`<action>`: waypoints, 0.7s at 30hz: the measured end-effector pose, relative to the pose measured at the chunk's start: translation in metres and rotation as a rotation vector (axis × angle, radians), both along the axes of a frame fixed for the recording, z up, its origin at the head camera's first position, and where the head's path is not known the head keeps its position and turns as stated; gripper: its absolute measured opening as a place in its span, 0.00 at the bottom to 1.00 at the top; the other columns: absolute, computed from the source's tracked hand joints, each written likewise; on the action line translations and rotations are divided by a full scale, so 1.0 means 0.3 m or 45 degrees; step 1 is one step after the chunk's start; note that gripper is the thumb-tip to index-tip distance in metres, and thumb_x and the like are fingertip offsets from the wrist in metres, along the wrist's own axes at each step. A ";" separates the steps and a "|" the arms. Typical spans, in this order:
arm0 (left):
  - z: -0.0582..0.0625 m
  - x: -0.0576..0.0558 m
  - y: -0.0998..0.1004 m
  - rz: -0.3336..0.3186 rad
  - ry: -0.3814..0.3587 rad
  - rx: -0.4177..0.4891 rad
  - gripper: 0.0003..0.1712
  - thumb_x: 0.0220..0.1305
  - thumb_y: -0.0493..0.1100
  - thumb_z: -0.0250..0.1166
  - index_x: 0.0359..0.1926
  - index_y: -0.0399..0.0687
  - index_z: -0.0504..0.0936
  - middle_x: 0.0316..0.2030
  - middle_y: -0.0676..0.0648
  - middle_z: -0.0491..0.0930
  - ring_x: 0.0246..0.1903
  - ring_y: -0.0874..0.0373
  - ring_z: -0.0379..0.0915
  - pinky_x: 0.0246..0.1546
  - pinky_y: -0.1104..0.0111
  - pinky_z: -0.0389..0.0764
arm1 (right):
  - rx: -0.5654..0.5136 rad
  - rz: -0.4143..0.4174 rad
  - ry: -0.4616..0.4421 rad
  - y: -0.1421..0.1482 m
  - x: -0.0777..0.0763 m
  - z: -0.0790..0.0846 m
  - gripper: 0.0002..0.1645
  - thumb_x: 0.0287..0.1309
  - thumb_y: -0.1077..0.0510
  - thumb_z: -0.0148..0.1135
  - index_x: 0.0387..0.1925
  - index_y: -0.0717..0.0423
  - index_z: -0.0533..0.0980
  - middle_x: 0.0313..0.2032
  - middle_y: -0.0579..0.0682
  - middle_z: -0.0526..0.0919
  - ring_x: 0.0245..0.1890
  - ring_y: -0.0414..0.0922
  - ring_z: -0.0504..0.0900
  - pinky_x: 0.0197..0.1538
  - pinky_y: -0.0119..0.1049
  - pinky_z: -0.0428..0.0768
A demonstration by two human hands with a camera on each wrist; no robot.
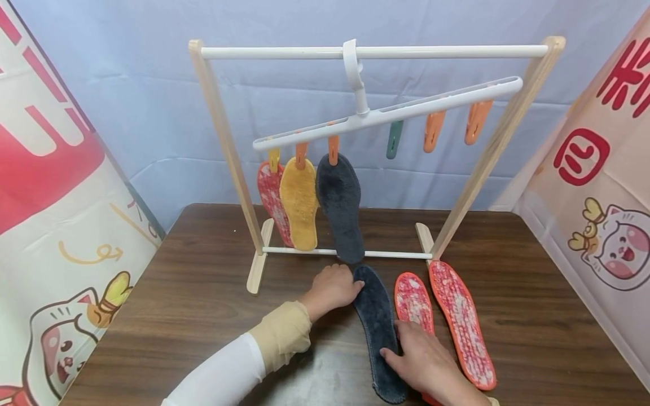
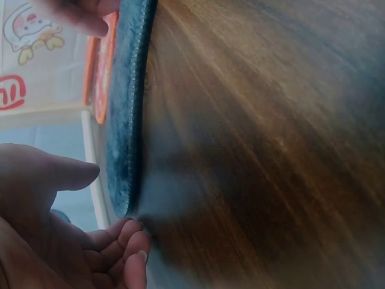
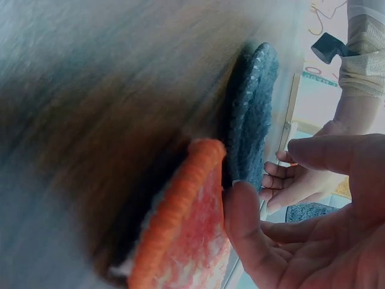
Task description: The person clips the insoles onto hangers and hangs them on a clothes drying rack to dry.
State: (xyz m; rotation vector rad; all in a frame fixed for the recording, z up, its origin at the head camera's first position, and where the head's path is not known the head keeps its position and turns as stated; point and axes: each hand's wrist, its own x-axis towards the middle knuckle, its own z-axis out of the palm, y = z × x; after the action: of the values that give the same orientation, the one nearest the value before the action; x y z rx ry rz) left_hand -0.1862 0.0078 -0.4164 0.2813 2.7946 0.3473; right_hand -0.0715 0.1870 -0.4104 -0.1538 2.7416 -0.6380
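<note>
A dark grey fuzzy insole (image 1: pixel 376 321) lies on the table, its far end beside my left hand (image 1: pixel 332 290). In the left wrist view that hand's thumb and fingers stand apart around the tip of the insole (image 2: pixel 126 120), not closed on it. My right hand (image 1: pixel 426 358) is over the near part of the same insole and partly covers a red-and-white insole (image 1: pixel 413 301). The right wrist view shows a fingertip (image 3: pixel 243 211) at the edges of the two insoles, with the thumb (image 3: pixel 325 153) held away. Another red-and-white insole (image 1: pixel 464 327) lies to the right.
Behind the hands stands a wooden rack (image 1: pixel 223 124) with a tilted white hanger (image 1: pixel 386 115). Clips hold a red insole (image 1: pixel 274 197), a yellow insole (image 1: pixel 298 203) and a dark grey insole (image 1: pixel 341 208) on its left. A green clip (image 1: pixel 394 140) and orange clips (image 1: pixel 434 132) hang bare.
</note>
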 end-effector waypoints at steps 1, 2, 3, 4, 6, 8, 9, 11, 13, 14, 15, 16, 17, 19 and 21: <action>-0.002 -0.002 0.001 0.004 0.005 -0.002 0.34 0.75 0.61 0.56 0.62 0.36 0.78 0.58 0.39 0.78 0.60 0.45 0.73 0.60 0.55 0.75 | 0.009 0.004 -0.005 -0.001 0.000 0.000 0.38 0.58 0.44 0.73 0.60 0.66 0.75 0.53 0.60 0.81 0.54 0.56 0.81 0.53 0.57 0.79; -0.004 -0.002 0.003 0.010 0.008 -0.001 0.34 0.74 0.61 0.56 0.62 0.36 0.78 0.58 0.38 0.79 0.60 0.44 0.73 0.59 0.55 0.76 | 0.019 0.006 -0.009 -0.003 -0.001 0.001 0.39 0.58 0.43 0.73 0.60 0.67 0.75 0.54 0.60 0.81 0.54 0.57 0.81 0.53 0.57 0.79; -0.006 -0.003 0.005 0.013 0.015 -0.005 0.34 0.74 0.61 0.56 0.62 0.35 0.78 0.57 0.38 0.79 0.59 0.44 0.74 0.58 0.55 0.76 | 0.029 0.006 -0.015 -0.004 -0.002 0.001 0.39 0.58 0.43 0.72 0.60 0.67 0.75 0.54 0.61 0.81 0.54 0.57 0.80 0.53 0.57 0.79; -0.010 -0.005 0.006 0.017 0.023 -0.008 0.35 0.74 0.62 0.57 0.61 0.35 0.78 0.57 0.38 0.79 0.59 0.44 0.74 0.57 0.55 0.77 | 0.036 0.006 -0.020 -0.005 -0.003 0.001 0.40 0.58 0.42 0.72 0.60 0.67 0.74 0.54 0.61 0.81 0.54 0.57 0.80 0.53 0.57 0.79; -0.015 -0.007 0.010 0.020 0.036 -0.017 0.35 0.73 0.62 0.57 0.61 0.35 0.78 0.56 0.38 0.79 0.58 0.44 0.75 0.56 0.55 0.78 | 0.052 0.008 -0.033 -0.008 -0.006 0.000 0.41 0.58 0.41 0.72 0.60 0.68 0.74 0.54 0.62 0.81 0.53 0.57 0.81 0.52 0.57 0.79; -0.020 -0.009 0.015 0.024 0.047 -0.024 0.36 0.73 0.62 0.57 0.61 0.34 0.78 0.54 0.38 0.80 0.56 0.44 0.76 0.55 0.55 0.79 | 0.071 0.009 -0.045 -0.011 -0.011 -0.001 0.42 0.58 0.40 0.72 0.60 0.68 0.74 0.52 0.62 0.81 0.52 0.56 0.81 0.51 0.57 0.80; -0.022 -0.010 0.017 0.024 0.054 -0.029 0.36 0.73 0.63 0.57 0.61 0.34 0.78 0.54 0.38 0.80 0.56 0.44 0.76 0.54 0.54 0.79 | 0.081 0.010 -0.056 -0.013 -0.014 -0.002 0.43 0.58 0.39 0.72 0.60 0.69 0.74 0.52 0.61 0.81 0.50 0.55 0.82 0.50 0.56 0.80; -0.024 -0.011 0.022 0.026 0.063 -0.043 0.36 0.73 0.63 0.58 0.60 0.34 0.78 0.52 0.38 0.80 0.54 0.44 0.77 0.52 0.54 0.80 | 0.106 0.019 -0.063 -0.017 -0.019 -0.005 0.44 0.57 0.38 0.72 0.59 0.69 0.74 0.49 0.61 0.81 0.47 0.54 0.82 0.48 0.56 0.81; -0.024 -0.010 0.027 0.025 0.069 -0.059 0.36 0.72 0.63 0.59 0.59 0.34 0.79 0.50 0.38 0.81 0.52 0.44 0.78 0.50 0.54 0.81 | 0.130 0.028 -0.069 -0.021 -0.024 -0.009 0.45 0.56 0.36 0.72 0.58 0.70 0.75 0.48 0.61 0.81 0.44 0.54 0.82 0.46 0.55 0.81; -0.024 -0.009 0.029 0.021 0.072 -0.069 0.36 0.71 0.63 0.60 0.58 0.34 0.79 0.48 0.38 0.81 0.51 0.44 0.78 0.49 0.54 0.81 | 0.142 0.032 -0.076 -0.022 -0.026 -0.010 0.46 0.55 0.36 0.72 0.58 0.70 0.75 0.46 0.61 0.81 0.42 0.53 0.82 0.45 0.55 0.81; -0.024 -0.007 0.031 0.015 0.073 -0.082 0.36 0.70 0.64 0.61 0.57 0.34 0.80 0.47 0.39 0.81 0.50 0.44 0.79 0.48 0.55 0.81 | 0.154 0.036 -0.083 -0.024 -0.028 -0.012 0.46 0.55 0.35 0.72 0.58 0.70 0.75 0.46 0.61 0.81 0.42 0.53 0.82 0.44 0.55 0.81; -0.023 -0.006 0.033 0.008 0.075 -0.097 0.35 0.70 0.64 0.61 0.56 0.35 0.80 0.46 0.39 0.82 0.49 0.45 0.79 0.47 0.55 0.82 | 0.163 0.040 -0.086 -0.024 -0.029 -0.013 0.47 0.55 0.35 0.73 0.58 0.71 0.75 0.46 0.62 0.81 0.41 0.54 0.82 0.44 0.55 0.81; -0.024 -0.004 0.034 0.003 0.078 -0.108 0.35 0.69 0.64 0.62 0.55 0.35 0.81 0.44 0.40 0.82 0.47 0.45 0.80 0.45 0.56 0.82 | 0.169 0.044 -0.091 -0.025 -0.030 -0.014 0.48 0.54 0.35 0.73 0.59 0.71 0.74 0.46 0.62 0.80 0.40 0.54 0.82 0.43 0.55 0.81; -0.027 -0.004 0.036 -0.014 0.086 -0.128 0.34 0.68 0.63 0.63 0.53 0.35 0.82 0.42 0.40 0.82 0.45 0.45 0.80 0.44 0.56 0.82 | 0.181 0.049 -0.103 -0.027 -0.033 -0.015 0.48 0.54 0.35 0.73 0.59 0.72 0.74 0.47 0.63 0.80 0.40 0.55 0.82 0.44 0.55 0.81; -0.028 -0.005 0.036 -0.026 0.089 -0.130 0.33 0.68 0.63 0.64 0.52 0.36 0.82 0.42 0.41 0.82 0.44 0.45 0.80 0.43 0.57 0.82 | 0.190 0.050 -0.115 -0.029 -0.036 -0.016 0.49 0.54 0.36 0.73 0.60 0.72 0.73 0.48 0.64 0.80 0.42 0.56 0.82 0.45 0.56 0.80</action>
State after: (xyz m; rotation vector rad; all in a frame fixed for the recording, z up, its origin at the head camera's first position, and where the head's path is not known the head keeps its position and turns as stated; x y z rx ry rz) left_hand -0.1877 0.0185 -0.4247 0.3034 2.8642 0.1925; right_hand -0.0823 0.1783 -0.4152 -0.1395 2.6789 -0.4170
